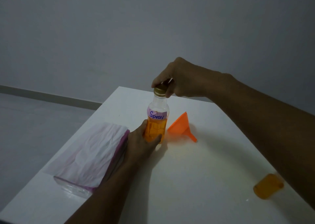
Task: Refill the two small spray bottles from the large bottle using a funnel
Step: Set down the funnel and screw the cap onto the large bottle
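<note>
The gold cap [159, 91] is pinched by the curled fingers and thumb of the right hand [177, 80], which is arched over it from 1 o'clock; whether it is being loosened or tightened cannot be told. Below, the large bottle [157, 121] is stood upright on the white bench [196, 172], and its orange-filled lower body is gripped by the left hand [141, 142], fingers wrapped round it from 7 o'clock. If the thin plastic is squeezed hard as the cap is turned, the wall could be buckled and the bottle twisted out of the grip or tipped. With the liquid only up to the label, a spill from the neck is judged unlikely unless the bottle is toppled with the cap off. The funnel [180, 123] is lain on its side just beside the bottle at 3 o'clock, spout pointing away. It could be rolled or knocked by the right wrist as the cap is carried off. What is taken to be one small bottle [268, 186], amber and blurred, is seen well apart at 5 o'clock, close to the bench edge and under the right forearm. It could be swept off by a careless pull-back. The second one is not seen. A box of tissues [92, 150] is lain at 8 o'clock, against the left hand.
</note>
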